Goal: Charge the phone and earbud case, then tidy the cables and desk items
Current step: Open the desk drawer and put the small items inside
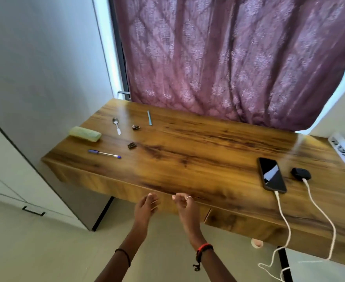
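Head view: the black phone (272,178) lies face up near the right end of the wooden desk (198,159), with a white cable (283,216) plugged into its near end. Just beside it to the right sits the black earbud case (300,173), with a second white cable (320,204) plugged in. Both cables run over the desk's front edge and hang down toward the floor. A white power strip (344,156) lies at the far right edge. Well apart from these, at the left end, lie a pale green case (85,134), a spoon (116,125), a blue pen (104,154), a light blue stick (149,118) and two small dark objects (136,127) too small to identify. The left hand (146,206) and right hand (185,204) hover side by side before the desk's front edge, fingers loosely curled, holding nothing. A purple curtain (228,58) hangs behind the desk.
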